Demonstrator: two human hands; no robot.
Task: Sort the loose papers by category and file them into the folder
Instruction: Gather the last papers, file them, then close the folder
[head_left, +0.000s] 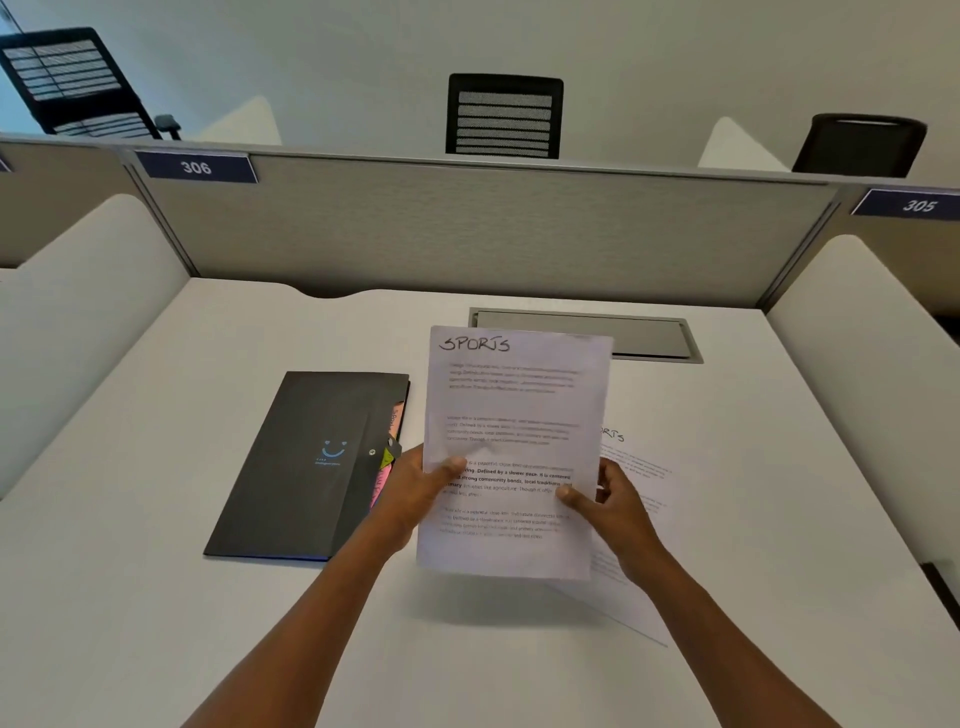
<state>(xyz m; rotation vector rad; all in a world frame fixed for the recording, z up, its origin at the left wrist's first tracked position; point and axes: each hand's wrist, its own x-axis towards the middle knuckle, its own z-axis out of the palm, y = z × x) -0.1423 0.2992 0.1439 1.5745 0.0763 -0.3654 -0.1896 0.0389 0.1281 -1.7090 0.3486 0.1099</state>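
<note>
A white sheet headed "SPORTS" (514, 415) is held up above the white desk (156, 597), tilted toward me. My left hand (415, 493) grips its left edge and my right hand (608, 504) grips its right edge, thumbs on the front. Behind and to the right, another printed sheet (644, 519) with a partly hidden "SPORTS" heading lies flat on the desk. To the left lies a closed black folder (306, 467) with a small smiley logo, a snap button and coloured tabs (387, 462) poking out of its right edge.
A grey cable hatch (649, 338) is set into the desk behind the sheet. A grey partition (467, 228) with number plates 306 and 305 closes the back. White side dividers (862, 364) flank the desk. Black chairs (504, 117) stand beyond.
</note>
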